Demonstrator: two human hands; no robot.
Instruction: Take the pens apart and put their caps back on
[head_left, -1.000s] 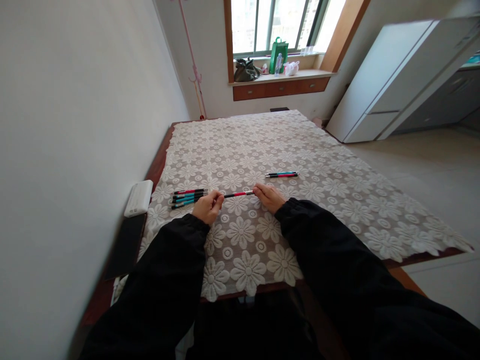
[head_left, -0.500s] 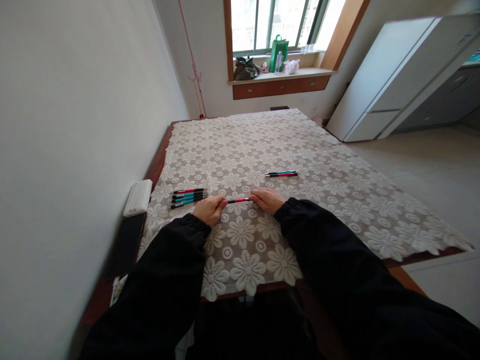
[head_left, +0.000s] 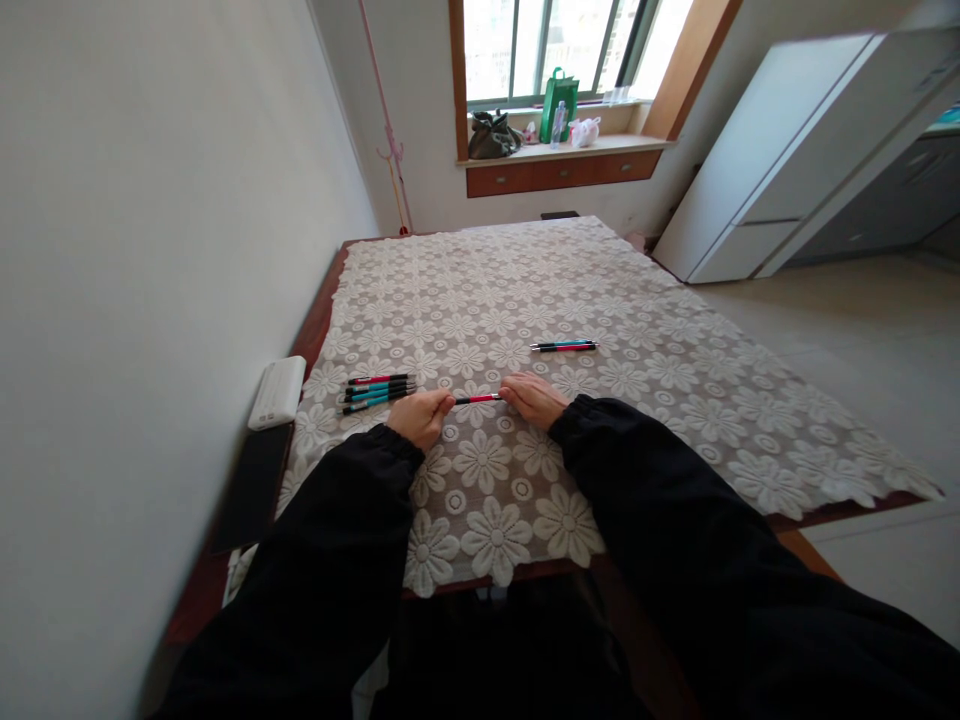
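Between my two hands lies a red and black pen, held level over the near part of the tablecloth. My left hand is closed on its black end. My right hand pinches the other end, and the fingers hide that tip. Just left of my left hand, several pens lie side by side, red and black on the far side and teal and black nearer. Beyond my right hand, a pair of pens, one teal and one red with black, rests on the cloth.
A flowered lace tablecloth covers the table. Along the left wall sit a white box-like device and a dark flat object. Farther off are a windowsill with a green bag and a white fridge.
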